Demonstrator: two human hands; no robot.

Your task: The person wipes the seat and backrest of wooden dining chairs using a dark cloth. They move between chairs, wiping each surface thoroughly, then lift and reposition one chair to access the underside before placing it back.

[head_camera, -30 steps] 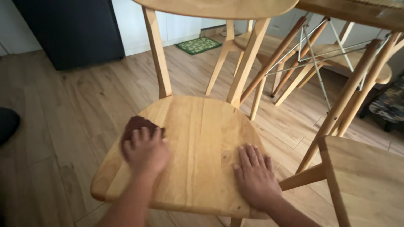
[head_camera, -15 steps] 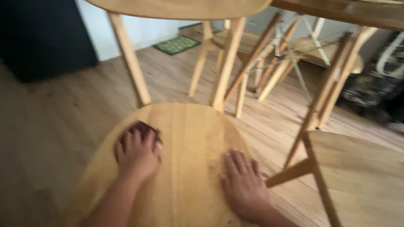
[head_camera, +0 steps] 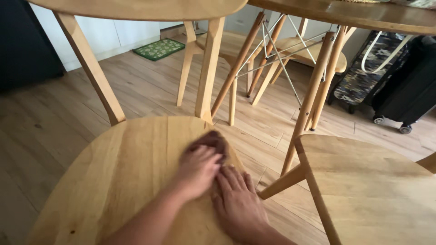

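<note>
The chair (head_camera: 127, 177) has a round, smooth seat of pale wood with long grain lines. The left hand (head_camera: 197, 170) lies flat on it, pressing down a dark brown cloth (head_camera: 210, 139) near the seat's right edge. Only the soft, crumpled front of the cloth peeks out past the fingers. The right hand (head_camera: 237, 205) lies open and flat just beside it, holding nothing. A second wooden seat (head_camera: 372, 190) is cut off at the right. Thin wooden table legs (head_camera: 313, 90) stand behind.
</note>
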